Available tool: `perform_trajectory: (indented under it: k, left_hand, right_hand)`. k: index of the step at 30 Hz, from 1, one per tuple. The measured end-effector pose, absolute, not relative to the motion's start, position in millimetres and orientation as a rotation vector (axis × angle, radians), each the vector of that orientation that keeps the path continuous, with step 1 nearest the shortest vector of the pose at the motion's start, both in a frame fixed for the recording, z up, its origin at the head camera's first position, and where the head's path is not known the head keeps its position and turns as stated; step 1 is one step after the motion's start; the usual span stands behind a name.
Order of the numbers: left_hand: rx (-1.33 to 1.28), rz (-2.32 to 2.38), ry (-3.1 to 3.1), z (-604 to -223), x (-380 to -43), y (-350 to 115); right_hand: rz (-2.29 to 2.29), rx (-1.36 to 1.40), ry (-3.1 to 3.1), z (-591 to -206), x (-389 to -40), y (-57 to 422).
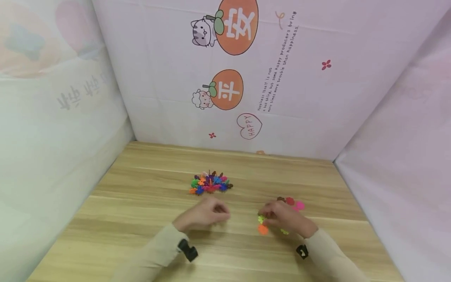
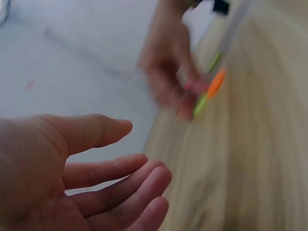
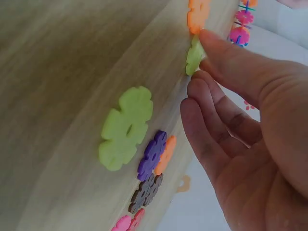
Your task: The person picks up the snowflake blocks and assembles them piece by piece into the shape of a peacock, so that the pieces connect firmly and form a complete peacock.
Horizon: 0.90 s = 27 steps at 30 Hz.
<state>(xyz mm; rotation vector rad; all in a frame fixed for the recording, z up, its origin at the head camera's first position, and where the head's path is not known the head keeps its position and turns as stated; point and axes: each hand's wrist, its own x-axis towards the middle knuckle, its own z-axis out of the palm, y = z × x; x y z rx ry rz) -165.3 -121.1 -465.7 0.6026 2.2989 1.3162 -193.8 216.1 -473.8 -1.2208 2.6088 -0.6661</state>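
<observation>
My left hand is held over the table with relaxed, slightly curved fingers and nothing between them; the left wrist view shows its thumb apart from the fingers. Over on the right, my right hand is low among loose plastic flower-shaped pieces. In the right wrist view its thumb and fingertips are right at the edge of a yellow-green flower piece. Beside that lies an orange flower piece. A second yellow-green piece lies flat on the table, below the palm.
A cluster of joined, many-coloured flower pieces stands beyond the left hand. Around the right hand lie purple, brown, red and pink pieces. Printed cloth walls border the wooden table.
</observation>
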Motion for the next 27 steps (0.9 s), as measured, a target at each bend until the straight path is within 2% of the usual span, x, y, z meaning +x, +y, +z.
perform_trajectory:
  k: [5, 12, 17, 20, 23, 27]
  left_hand:
    - [0.809, 1.062, 2.433, -458, -163, -52]
    - [1.046, 0.808, 2.581, -473, -173, 0]
    - [1.312, 0.588, 2.688, -488, -181, 15]
    - [1.378, 0.55, 2.711, -494, -183, 16]
    - [1.357, 0.582, 2.704, -497, -184, 15]
    - [1.189, 0.736, 2.653, -493, -184, 9]
  right_hand:
    - [-0.655, -1.158, 2.635, -477, -201, 217]
    - [-0.754, -0.917, 2.627, -475, -206, 229]
    - [-0.812, -0.783, 2.674, -469, -205, 243]
    - [-0.881, -0.77, 2.676, -465, -203, 247]
    - [-0.937, -0.778, 2.684, -462, -200, 249]
    - [-0.983, -0.787, 2.723, -455, -195, 245]
